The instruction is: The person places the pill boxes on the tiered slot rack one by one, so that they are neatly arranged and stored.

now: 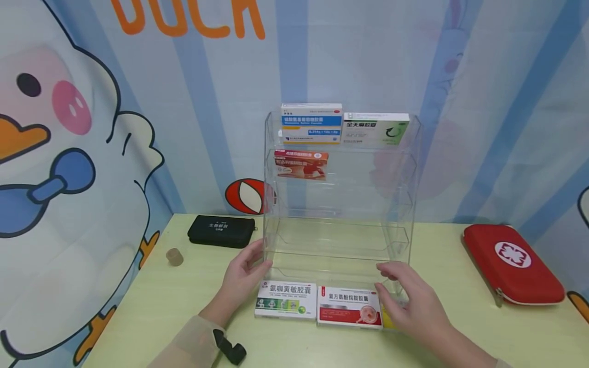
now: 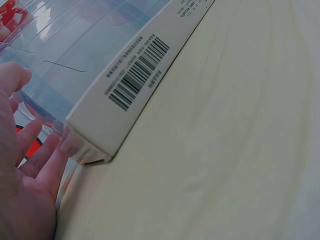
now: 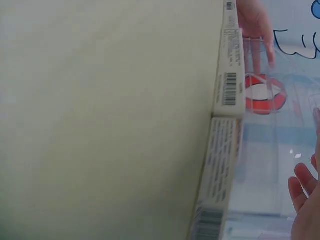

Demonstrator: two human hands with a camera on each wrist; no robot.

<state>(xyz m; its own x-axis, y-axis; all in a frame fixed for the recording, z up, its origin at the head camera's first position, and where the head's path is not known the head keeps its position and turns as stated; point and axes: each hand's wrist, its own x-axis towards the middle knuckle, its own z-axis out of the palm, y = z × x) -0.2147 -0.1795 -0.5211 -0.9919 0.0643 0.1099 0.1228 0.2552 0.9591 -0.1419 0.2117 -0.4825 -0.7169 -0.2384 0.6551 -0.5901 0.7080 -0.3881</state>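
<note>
Clear acrylic tiered rack [image 1: 340, 202] stands upright mid-scene on the pale yellow table [image 1: 133, 319]. Left hand [image 1: 245, 271] is at its lower left wall: fingers apart, only slightly bent, thumb on the near side, not wrapped round anything. Light contact with the wall looks likely, can't confirm. Right hand [image 1: 414, 302] is at the lower right corner: thumb and fingers well parted, gap between them, no hold on anything I can see. Hands flank the rack at matching low spots, which reads as steadying or squaring it from both sides. Top tier: white-and-blue carton [image 1: 311, 124] left, white carton with a green arrow [image 1: 376, 129] right, side by side. Next tier down: flat orange-red carton [image 1: 301, 165], left end. Tiers seem to lean them back so the printed fronts face the person. Near foot of the rack, one row left to right: white carton with a green band [image 1: 286, 300], white-and-red carton [image 1: 349, 307], yellow carton [image 1: 387, 321] mostly hidden by the right hand. Can't tell if that row sits in a bottom tier or just ahead of it. Off to the sides, probably to leave working room: black zip case [image 1: 221, 231] and small tan cylinder [image 1: 174, 257] left, red hard case [image 1: 513, 263] right.
</note>
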